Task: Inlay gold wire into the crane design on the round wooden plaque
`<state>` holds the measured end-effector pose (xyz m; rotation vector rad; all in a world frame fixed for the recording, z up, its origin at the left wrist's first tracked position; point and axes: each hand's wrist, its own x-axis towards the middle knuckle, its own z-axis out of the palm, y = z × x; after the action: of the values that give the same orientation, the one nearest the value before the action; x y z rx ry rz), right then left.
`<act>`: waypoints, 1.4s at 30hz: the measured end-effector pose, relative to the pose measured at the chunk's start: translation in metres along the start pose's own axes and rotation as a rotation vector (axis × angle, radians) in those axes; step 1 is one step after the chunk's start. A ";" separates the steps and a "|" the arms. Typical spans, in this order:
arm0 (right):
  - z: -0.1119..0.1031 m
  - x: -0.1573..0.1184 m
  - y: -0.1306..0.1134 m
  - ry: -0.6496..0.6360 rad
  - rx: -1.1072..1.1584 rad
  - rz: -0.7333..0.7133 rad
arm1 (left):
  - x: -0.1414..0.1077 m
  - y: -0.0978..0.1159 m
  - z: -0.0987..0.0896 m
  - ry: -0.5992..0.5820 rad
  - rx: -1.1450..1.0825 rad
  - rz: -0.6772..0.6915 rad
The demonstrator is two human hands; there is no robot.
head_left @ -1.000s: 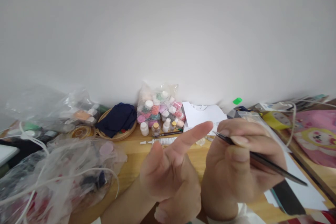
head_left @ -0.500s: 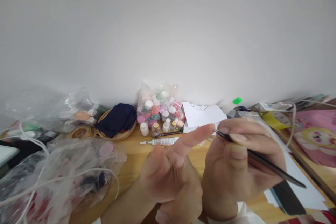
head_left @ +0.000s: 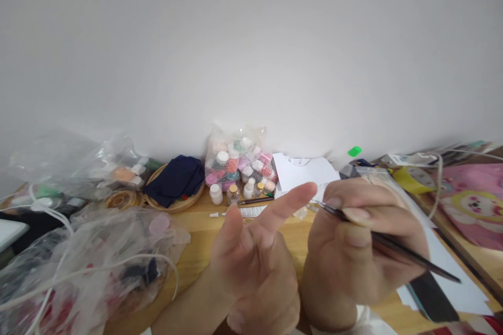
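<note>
My right hand (head_left: 361, 241) pinches a slim black tool (head_left: 416, 256) between thumb and fingers. The tool tapers at its rear end, and its fine, pale tip points left. I cannot make out exactly what kind of tool it is. My left hand (head_left: 259, 261) is held palm up beside it, index finger stretched toward the tip and thumb raised, while the other fingers curl inward. A small gap separates the left fingertip from the tool's tip. Nothing shows in the left hand. Behind the hands lies a white tube (head_left: 251, 212) with a pointed nozzle.
A clear bag of colourful small jars (head_left: 239, 159) leans on the wall behind small bottles (head_left: 233, 193). Dark blue cloth (head_left: 175, 179) lies on a round wooden hoop. Plastic bags (head_left: 106, 261) and white cables fill the left. Papers and a phone (head_left: 432, 296) lie right.
The left index fingertip has drawn slightly left and up, away from the tool's tip, which it nearly met before. The right hand has hardly moved and keeps its grip.
</note>
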<state>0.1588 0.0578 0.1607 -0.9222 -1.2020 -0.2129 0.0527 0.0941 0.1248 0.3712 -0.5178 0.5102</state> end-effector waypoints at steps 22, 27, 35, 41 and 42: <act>0.000 -0.003 0.006 0.046 -0.026 -0.045 | 0.003 -0.005 -0.002 -0.191 -0.175 0.007; 0.003 -0.003 0.008 0.064 -0.016 -0.040 | 0.004 -0.005 -0.005 -0.205 -0.125 0.013; 0.008 -0.003 0.012 0.083 0.180 0.015 | 0.004 -0.006 -0.003 -0.188 -0.129 0.036; 0.004 -0.003 0.009 0.049 0.103 0.014 | 0.004 -0.008 -0.005 -0.215 -0.175 0.040; 0.003 -0.003 0.009 0.044 0.091 0.015 | 0.003 -0.008 -0.005 -0.213 -0.177 0.042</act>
<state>0.1605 0.0649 0.1538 -0.8429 -1.1552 -0.1645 0.0615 0.0908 0.1210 0.2463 -0.7725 0.4639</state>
